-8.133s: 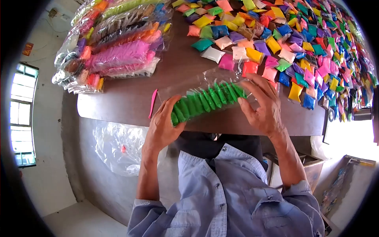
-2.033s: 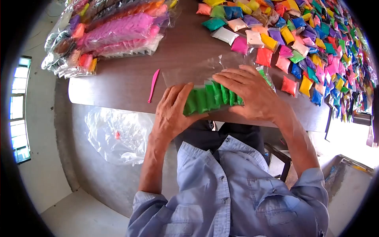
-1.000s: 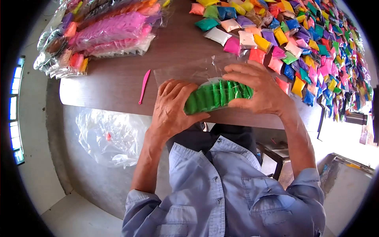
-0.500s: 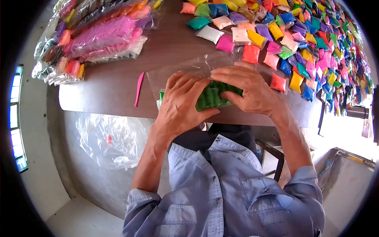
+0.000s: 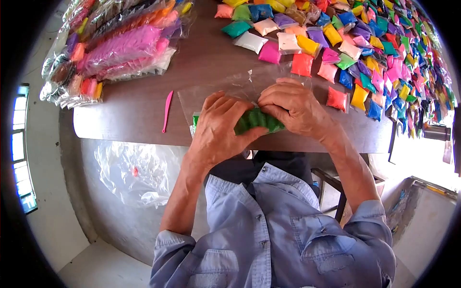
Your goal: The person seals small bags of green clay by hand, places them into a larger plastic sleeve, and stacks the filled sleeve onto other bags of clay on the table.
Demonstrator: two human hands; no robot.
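Green packets (image 5: 249, 122) lie in a clear plastic bag (image 5: 192, 96) at the table's near edge. My left hand (image 5: 218, 122) is wrapped over the left part of the green packets, with its thumb along their near side. On the right, my right hand (image 5: 295, 108) has its thumb and fingers pressed together on the bag beside the packets. A green end shows left of my left hand. Part of the bag and packets is hidden under both hands.
A pink plastic knife (image 5: 167, 111) lies left of the bag on the brown table (image 5: 129, 115). Bagged bundles of coloured packets (image 5: 125, 48) are at the back left. Many small coloured packets (image 5: 357, 50) cover the back right. A clear plastic sheet (image 5: 137, 168) lies below, left.
My right hand has drawn its thumb back from across the green packets, and its fingers are now bunched together. My left hand has barely shifted on the packets.
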